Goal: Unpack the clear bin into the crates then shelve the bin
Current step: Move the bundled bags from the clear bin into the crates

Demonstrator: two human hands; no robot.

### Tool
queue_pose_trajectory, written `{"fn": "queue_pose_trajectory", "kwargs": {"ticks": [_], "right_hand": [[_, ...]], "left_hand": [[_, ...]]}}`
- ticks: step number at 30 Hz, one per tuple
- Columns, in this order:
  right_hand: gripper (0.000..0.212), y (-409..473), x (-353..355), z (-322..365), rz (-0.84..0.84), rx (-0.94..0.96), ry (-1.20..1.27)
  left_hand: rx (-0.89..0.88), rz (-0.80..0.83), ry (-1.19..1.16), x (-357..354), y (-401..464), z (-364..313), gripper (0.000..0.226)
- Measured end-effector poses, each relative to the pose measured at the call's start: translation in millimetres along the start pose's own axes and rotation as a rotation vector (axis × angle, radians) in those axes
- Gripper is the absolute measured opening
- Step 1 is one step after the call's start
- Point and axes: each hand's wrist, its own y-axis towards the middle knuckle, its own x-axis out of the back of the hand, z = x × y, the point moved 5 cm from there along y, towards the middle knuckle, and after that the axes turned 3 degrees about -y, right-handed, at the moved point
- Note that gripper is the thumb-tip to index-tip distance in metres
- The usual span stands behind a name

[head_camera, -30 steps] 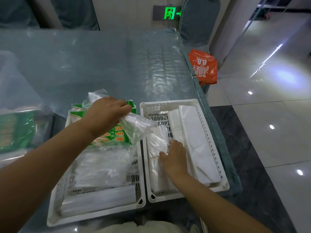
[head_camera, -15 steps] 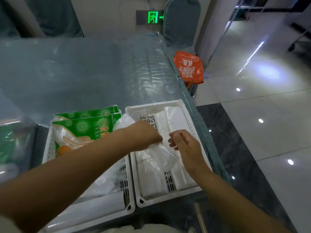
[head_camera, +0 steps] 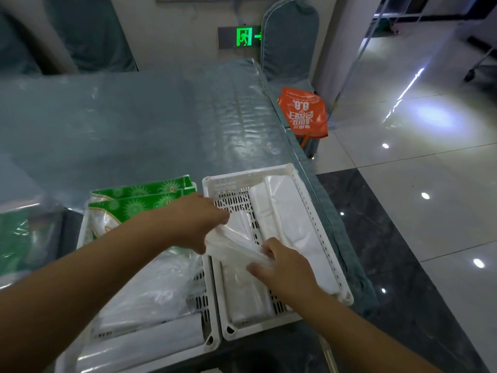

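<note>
A: Hands?
B: Left hand (head_camera: 193,222) and right hand (head_camera: 282,262) both grip one clear plastic packet (head_camera: 236,246). Left fingers pinch its far-left end, right fingers (head_camera: 265,251) curl round its near-right end.
A: Where's the packet?
B: Stretched between the two sets of fingers, over the right crate (head_camera: 320,211).
A: In the crate?
B: White wrapped packs (head_camera: 287,219) just beyond the right fingers, another white pack (head_camera: 242,294) below them.
A: Left crate (head_camera: 207,300)?
B: Under the left forearm. Green printed packs (head_camera: 139,195) beyond the left fingers, clear bags (head_camera: 150,294) nearer.
A: Clear bin (head_camera: 18,238)?
B: On the counter (head_camera: 134,125), far left of the left fingers, partly cut off.
</note>
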Motion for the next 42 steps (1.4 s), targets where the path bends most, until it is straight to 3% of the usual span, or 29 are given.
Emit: {"fn": "queue_pose_trajectory", "kwargs": {"ticks": [6,9,15,18,20,24,28,30,35,39,42], "right_hand": [[0.024,5.0,7.4,4.4,-0.076,0.002,0.244],[0.016,6.3,5.9,0.1,-0.113,-0.067,0.357],[0.017,7.1,7.0,-8.7,-0.25,-0.178,0.357],[0.005,6.1,6.9,-6.9,-0.245,-0.17,0.276],[0.017,2.3,7.5,-2.3,-0.278,-0.112,0.183],[0.019,-8.1,13.6,27.8,-0.463,0.255,-0.243],[0.04,-4.8,-5.0,33.3,-0.22,0.336,-0.405],[0.036,-0.3,-16.0,28.2,-0.116,0.321,-0.392],[0.014,8.0,-16.2,22.1,-0.095,0.25,-0.347],[0.009,11.6,-1.6,18.2,-0.069,0.062,-0.208],[0.009,8.5,0.3,12.6,-0.04,-0.164,0.263]], "left_hand": [[0.06,-0.032,-0.168,0.9,-14.1,18.2,0.055],[0.062,-0.031,-0.237,-1.0,-16.9,19.6,0.065],[0.029,-0.121,-0.274,0.7,-20.5,18.0,0.095],[0.001,-0.141,-0.257,-0.9,-18.4,15.2,0.099],[-0.005,-0.157,-0.24,-3.2,-16.7,14.6,0.093],[-0.014,-0.14,-0.293,-8.2,-15.8,15.6,0.061],[-0.017,-0.115,-0.27,-10.5,-17.4,17.6,0.04],[-0.007,-0.088,-0.26,-12.9,-17.5,19.9,0.039],[0.079,-0.024,-0.306,-21.3,-17.1,28.0,0.038],[0.145,-0.239,-0.575,-3.6,-9.8,38.0,0.018],[0.242,-0.42,-0.864,5.9,0.7,41.5,0.02]]}}
